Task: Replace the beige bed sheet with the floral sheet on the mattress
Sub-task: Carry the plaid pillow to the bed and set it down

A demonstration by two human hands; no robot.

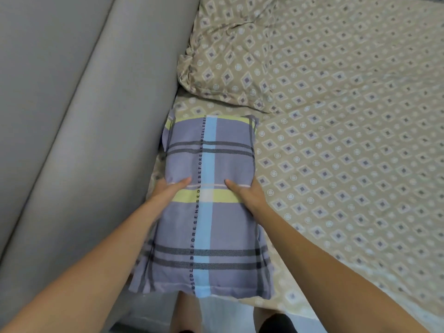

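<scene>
Item 1, plaid pillow (206, 207): lilac-grey case with yellow bands, dark double stripes and a pale blue lengthwise stripe beside a line of printed letters. It is lying lengthwise from 6 o'clock towards 12 o'clock at the lower centre of the view, its far end over the bed, its near end reaching past the bed's edge above the person's legs.

Item 2, left hand (168, 191): it is gripping the pillow's 9 o'clock edge, thumb lying on the top face, the other fingers hidden beneath. Grip: holding the plaid pillow.

Item 3, right hand (249, 195): it is gripping the pillow's 3 o'clock edge in the same way, thumb on top and pointing inward. Grip: holding the plaid pillow.

Item 4, beige bed sheet (348, 164): patterned with small diamonds and rings, it is covering the mattress and filling the view from 1 o'clock round to 5 o'clock, lightly creased.

Item 5, second pillow (230, 54): in matching beige fabric, it is lying on the sheet at 12 o'clock, just beyond the plaid pillow's far end, apart from it.

Item 6, grey padded headboard (72, 116): it is running diagonally along the 9 to 11 o'clock side, bordering the bed.
</scene>
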